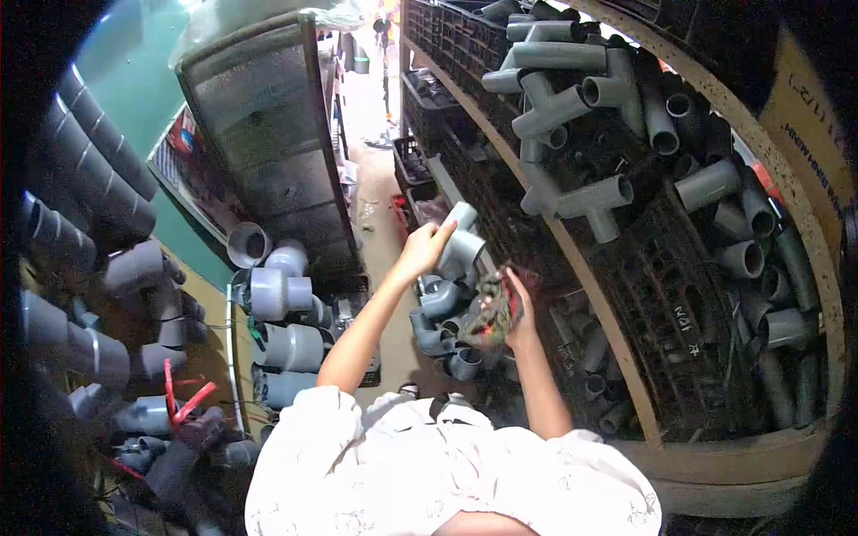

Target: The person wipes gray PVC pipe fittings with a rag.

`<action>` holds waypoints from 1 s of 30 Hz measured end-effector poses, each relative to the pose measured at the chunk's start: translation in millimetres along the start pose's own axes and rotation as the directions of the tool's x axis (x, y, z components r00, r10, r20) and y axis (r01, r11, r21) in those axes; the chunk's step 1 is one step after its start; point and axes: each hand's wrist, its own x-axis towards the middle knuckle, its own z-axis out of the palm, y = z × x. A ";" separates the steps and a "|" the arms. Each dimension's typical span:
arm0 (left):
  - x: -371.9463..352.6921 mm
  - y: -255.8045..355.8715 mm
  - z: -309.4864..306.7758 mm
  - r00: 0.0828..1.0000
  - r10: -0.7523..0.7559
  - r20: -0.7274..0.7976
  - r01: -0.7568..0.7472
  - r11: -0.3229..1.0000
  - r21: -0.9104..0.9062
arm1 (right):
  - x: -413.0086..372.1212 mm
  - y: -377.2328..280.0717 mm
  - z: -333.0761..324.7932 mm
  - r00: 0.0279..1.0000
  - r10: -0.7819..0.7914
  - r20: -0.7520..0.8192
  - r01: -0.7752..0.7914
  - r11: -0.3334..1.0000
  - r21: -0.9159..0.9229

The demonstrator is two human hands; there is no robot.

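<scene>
My left hand (424,252) is closed around a grey plastic pipe fitting (464,242), whose tubular ends stick out beyond the fingers. The fitting looks like a tee, though the hand covers part of it. To its right, my right hand (521,308) grips a crumpled cloth (490,314), patterned in dull green with some red. A small gap lies between the cloth and the fitting. Below both hands, several grey elbow fittings (438,299) lie in a heap.
On the right, black plastic crates (661,295) on a wooden-framed rack hold many grey tees (594,198). Large grey couplings (290,347) are stacked at left, near a dark shelf panel (259,134). Red-handled tools (186,397) lie lower left. A narrow aisle (371,188) runs ahead.
</scene>
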 end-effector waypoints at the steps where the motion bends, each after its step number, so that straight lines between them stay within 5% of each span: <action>1: 7.8 8.9 10.9 0.998 -0.064 0.025 0.065 0.996 -0.067 | -7.2 3.0 -12.9 1.000 0.012 -0.006 -0.012 1.000 0.019; 5: 69.1 -0.9 91.3 0.975 -0.138 0.174 0.167 0.973 -0.160 | -38.0 14.5 -34.6 0.971 0.041 -0.234 -0.052 0.998 -0.041; 9: 74.0 35.9 152.5 0.993 0.029 0.118 -0.022 0.998 -0.064 | -67.7 12.9 -37.3 0.954 0.034 -0.298 -0.044 0.999 -0.028; 11: 107.4 1.7 221.4 0.926 0.193 0.325 -0.149 0.976 -0.157 | -73.4 16.5 -62.0 0.930 0.059 -0.363 -0.045 0.998 0.046; 13: 126.3 -20.5 289.5 0.938 0.210 0.278 -0.175 0.974 -0.144 | -79.3 18.7 -77.0 0.940 0.128 -0.317 -0.097 0.989 0.110; 16: 137.9 -25.9 326.3 0.930 0.246 0.273 -0.228 0.969 -0.096 | -86.3 23.7 -87.3 0.884 0.148 -0.444 -0.143 0.989 0.044; 19: 187.6 -104.0 438.0 0.936 0.282 0.212 -0.265 0.958 -0.107 | -93.2 31.5 -91.3 0.880 -0.015 -0.474 -0.040 0.994 -0.106; 23: 170.3 -76.9 389.3 0.935 0.232 0.268 -0.262 0.962 0.079 | -96.9 27.9 -90.7 0.856 0.027 -0.516 -0.042 0.999 -0.016; 26: 167.5 -54.1 356.9 0.896 0.192 0.401 -0.318 0.907 0.276 | -96.3 25.7 -88.0 0.866 -0.039 -0.498 -0.076 0.975 -0.207; 29: 146.7 -25.6 314.5 0.787 0.123 0.604 -0.450 0.784 0.427 | -97.4 25.4 -70.1 0.902 -0.143 -0.407 0.007 0.948 -0.318; 30: 141.3 -14.6 301.1 0.741 0.095 0.665 -0.492 0.751 0.441 | -92.7 21.7 -70.0 0.882 -0.064 -0.466 -0.072 0.961 -0.267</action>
